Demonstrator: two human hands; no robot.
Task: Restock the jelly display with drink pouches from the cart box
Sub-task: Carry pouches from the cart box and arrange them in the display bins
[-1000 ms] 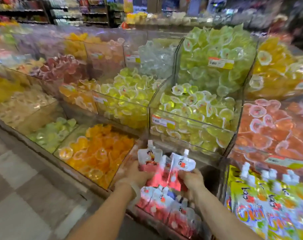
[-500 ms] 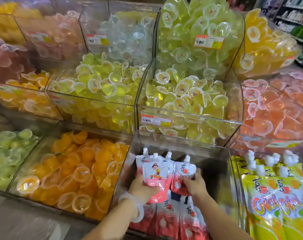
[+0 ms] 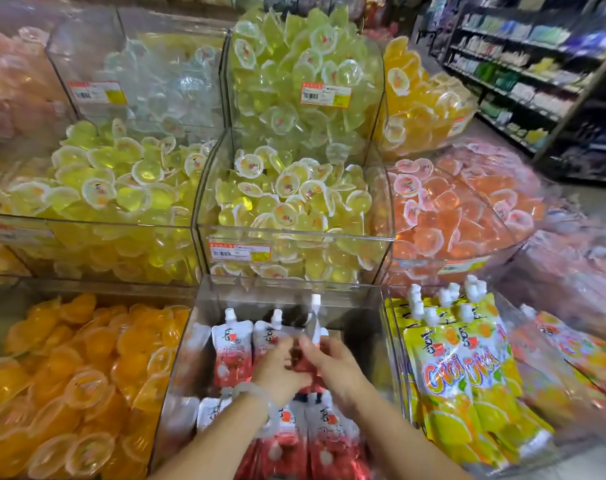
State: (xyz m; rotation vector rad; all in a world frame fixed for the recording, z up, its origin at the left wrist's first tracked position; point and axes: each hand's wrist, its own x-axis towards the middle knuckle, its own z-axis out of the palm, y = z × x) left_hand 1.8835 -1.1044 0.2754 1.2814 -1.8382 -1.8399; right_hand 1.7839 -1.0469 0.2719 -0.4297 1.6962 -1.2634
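Down at the clear front bin (image 3: 204, 344), both hands pinch red strawberry drink pouches (image 3: 233, 344): left hand (image 3: 277, 368), right hand (image 3: 336, 362). Grip detail is blurred. Advice: seat them upright, spouts up, behind the front row (image 3: 315, 441), labels facing out.

Tiered display: clear acrylic bins (image 3: 287, 289) holding jelly cups (image 3: 287, 188), drink pouches (image 3: 230, 348).

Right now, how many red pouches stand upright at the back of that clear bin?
3: the left pouch stands free; the middle pouch is behind the left hand; the tallest pouch is in the right hand. Hands may hide others.
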